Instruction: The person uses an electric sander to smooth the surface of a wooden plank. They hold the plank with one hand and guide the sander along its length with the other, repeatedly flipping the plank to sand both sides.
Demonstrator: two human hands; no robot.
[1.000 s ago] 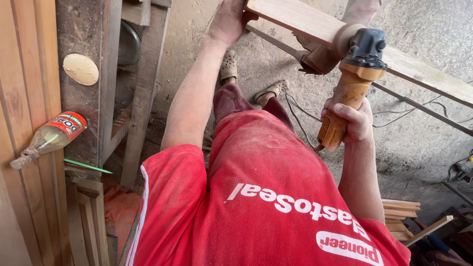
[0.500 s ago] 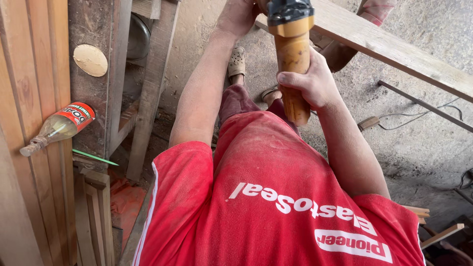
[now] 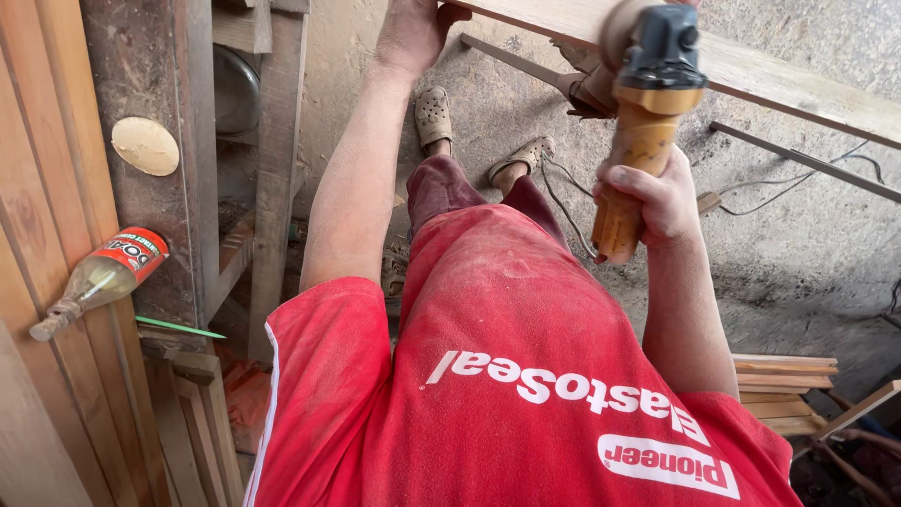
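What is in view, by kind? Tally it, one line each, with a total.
Hands (left hand, right hand): 2
Angle grinder: 1
Plank: 1
Sandals: 2
Bottle: 1
Sanding disc: 1
Green stick: 1
Stacked slats, lower right: too hidden to count
Total: 9

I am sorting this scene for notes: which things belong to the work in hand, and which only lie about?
In use:
left hand on wooden plank
right hand gripping sander

Lying about:
bottle
round disc
green stick
stacked slats
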